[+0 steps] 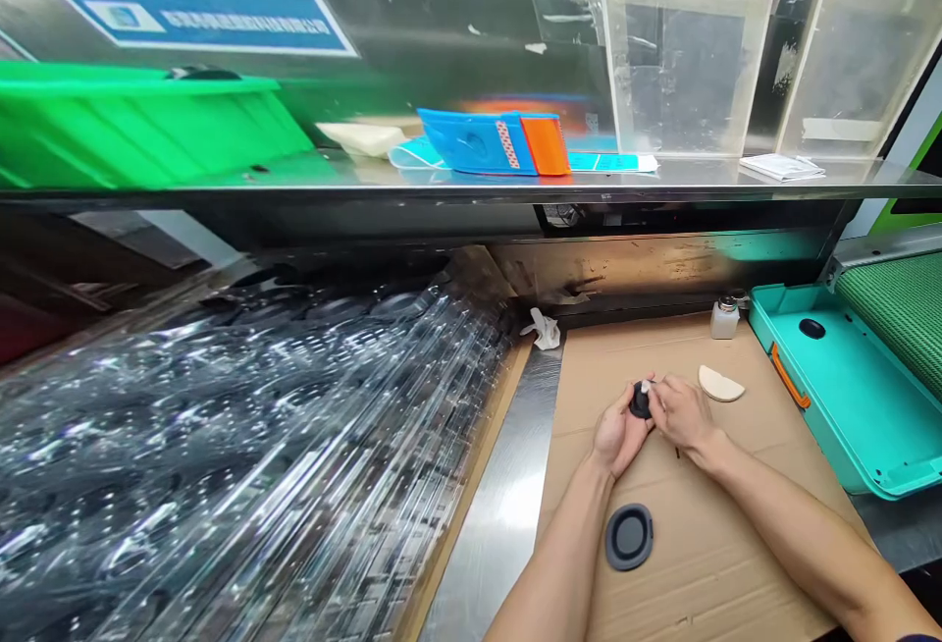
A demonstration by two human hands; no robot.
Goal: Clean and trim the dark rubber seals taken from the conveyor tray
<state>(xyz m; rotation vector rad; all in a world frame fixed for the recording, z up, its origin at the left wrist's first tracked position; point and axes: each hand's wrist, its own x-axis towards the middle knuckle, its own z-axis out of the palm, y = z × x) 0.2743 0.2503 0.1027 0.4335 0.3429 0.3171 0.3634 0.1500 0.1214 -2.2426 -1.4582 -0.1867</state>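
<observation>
My left hand [616,438] is closed around a small black round part [639,405], holding it above the cardboard sheet [589,367]. Against the part's face, my right hand [684,413] pinches a small white piece [646,387] that looks like cloth or tissue. Its fingers partly hide both. Below my hands, a dark grey round part with a raised rim [630,537] lies on the cardboard. A cream half-round pad [721,384] rests just beyond my right hand. Farther back stands a small white bottle with a metal-looking top [725,319].
Stacked clear plastic trays [294,446] fill the left side. A teal tray [854,460] at right holds a black oval part [811,329], beside a green conveyor belt [902,303]. Crumpled tissue [545,330] lies behind. Overhead, a shelf carries a green bin [147,132] and a blue-orange box [482,143].
</observation>
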